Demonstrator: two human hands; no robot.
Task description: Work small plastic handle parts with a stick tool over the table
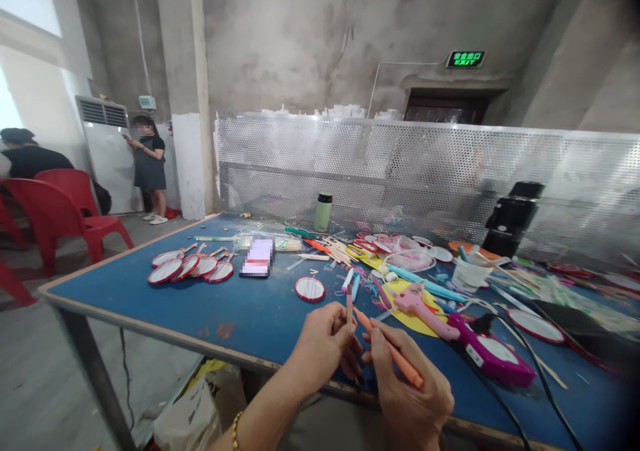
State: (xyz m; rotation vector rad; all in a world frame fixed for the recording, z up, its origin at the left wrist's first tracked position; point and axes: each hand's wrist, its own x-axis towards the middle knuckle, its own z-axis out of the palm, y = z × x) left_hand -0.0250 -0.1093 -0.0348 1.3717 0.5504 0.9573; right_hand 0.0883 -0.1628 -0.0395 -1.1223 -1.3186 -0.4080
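At the table's near edge, my left hand [327, 341] pinches a thin, flat brownish stick [349, 303] upright between thumb and fingers. My right hand [407, 377] is closed around an orange pen [400, 357], its tip pointing up and left towards the stick. Just beyond the hands lies a round white disc with a red rim [310, 289]. Pink and light-blue pens [355, 285] rest on the table past the stick. To the right of my hands are a pink plastic piece [420, 307] and a purple device [493, 354].
Red-rimmed discs on sticks [193, 266] overlap on the left of the blue table [270, 314], near a phone [257, 257]. Behind stand a green bottle [323, 212] and a perforated metal screen [300, 151]. A white cup [470, 274], cables and craft pieces crowd the right.
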